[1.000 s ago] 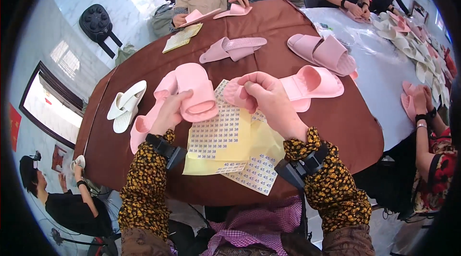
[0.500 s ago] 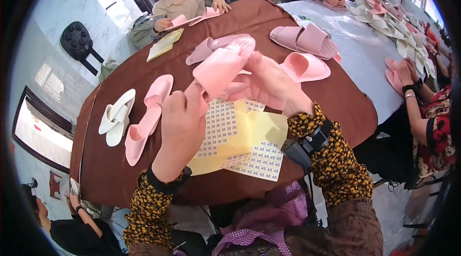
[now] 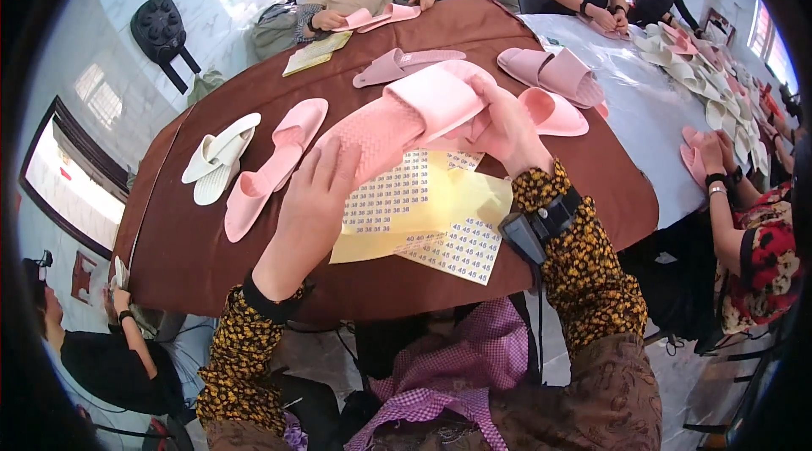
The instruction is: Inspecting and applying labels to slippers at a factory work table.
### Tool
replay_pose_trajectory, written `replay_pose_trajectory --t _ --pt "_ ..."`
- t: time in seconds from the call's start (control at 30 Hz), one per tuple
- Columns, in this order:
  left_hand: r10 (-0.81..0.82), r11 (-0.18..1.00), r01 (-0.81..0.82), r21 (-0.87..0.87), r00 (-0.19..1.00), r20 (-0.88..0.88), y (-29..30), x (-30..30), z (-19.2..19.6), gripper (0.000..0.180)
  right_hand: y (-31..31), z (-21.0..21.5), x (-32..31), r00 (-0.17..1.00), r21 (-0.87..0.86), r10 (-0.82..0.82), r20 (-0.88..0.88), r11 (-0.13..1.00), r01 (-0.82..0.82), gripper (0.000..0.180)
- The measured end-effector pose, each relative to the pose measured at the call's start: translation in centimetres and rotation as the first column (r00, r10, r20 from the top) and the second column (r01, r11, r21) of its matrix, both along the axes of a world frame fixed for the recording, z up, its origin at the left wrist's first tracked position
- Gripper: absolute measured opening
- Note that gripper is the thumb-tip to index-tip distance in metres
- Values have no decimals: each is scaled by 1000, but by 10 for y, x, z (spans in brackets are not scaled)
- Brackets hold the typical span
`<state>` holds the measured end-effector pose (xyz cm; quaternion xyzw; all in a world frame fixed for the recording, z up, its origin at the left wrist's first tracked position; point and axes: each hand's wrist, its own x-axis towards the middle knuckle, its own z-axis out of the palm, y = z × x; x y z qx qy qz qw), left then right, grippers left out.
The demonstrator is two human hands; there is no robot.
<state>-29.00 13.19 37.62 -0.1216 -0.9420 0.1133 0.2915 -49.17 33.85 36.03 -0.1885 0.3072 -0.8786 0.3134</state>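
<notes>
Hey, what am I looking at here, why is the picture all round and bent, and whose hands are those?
The picture comes from a wide fisheye camera worn on a person's head, looking down, so straight edges curve. The two patterned-sleeved arms from the bottom are the wearer's own. The left hand and right hand together hold up a pink slipper. Below it, on the brown table, lie yellow sticker sheets, another pink slipper and a white pair. Other people sit around the far side handling more slippers.
</notes>
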Motion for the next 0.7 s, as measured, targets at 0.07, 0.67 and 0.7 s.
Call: replay_pose_trajectory --t 0.07,0.67,0.7 --pt "-11 998 10 61 1000 7 -4 14 -1 52 1 -2 0 1000 58 -21 18 998 20 35" --pt "-146 -157 -33 987 989 10 -71 97 11 36 49 -8 19 987 173 -160 9 972 156 33" --pt "-128 -130 -28 991 992 12 -80 94 8 36 54 -9 15 985 133 -172 -19 976 173 32"
